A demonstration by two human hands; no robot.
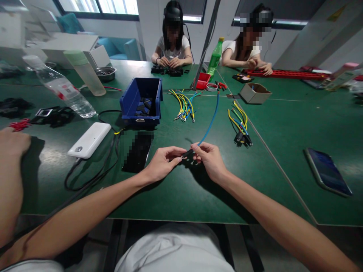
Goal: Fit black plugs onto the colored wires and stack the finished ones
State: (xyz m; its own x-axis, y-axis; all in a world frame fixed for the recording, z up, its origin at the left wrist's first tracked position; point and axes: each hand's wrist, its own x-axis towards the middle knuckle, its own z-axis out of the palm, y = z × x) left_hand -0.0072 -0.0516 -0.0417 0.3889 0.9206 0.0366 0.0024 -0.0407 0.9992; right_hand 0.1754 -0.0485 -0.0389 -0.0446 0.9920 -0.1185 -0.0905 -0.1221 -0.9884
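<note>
My left hand (162, 162) and my right hand (210, 160) meet over the green table (181, 189). Between their fingertips sits a small black connector (187, 153). A blue wire (210, 122) runs from it up and away across the table. My right hand pinches the wire's near end at the connector; my left hand pinches the connector's other side. A bundle of yellow, green and blue wires (184, 105) lies beyond, and a second bundle ending in black connectors (240, 126) lies to the right.
A blue bin (141, 99) with black parts, a white power bank (89, 139) with black cable, a dark phone (327, 170), a cardboard box (254, 93), bottles at left. Two people work at the far side. Another person's arm (10, 166) rests at the left edge.
</note>
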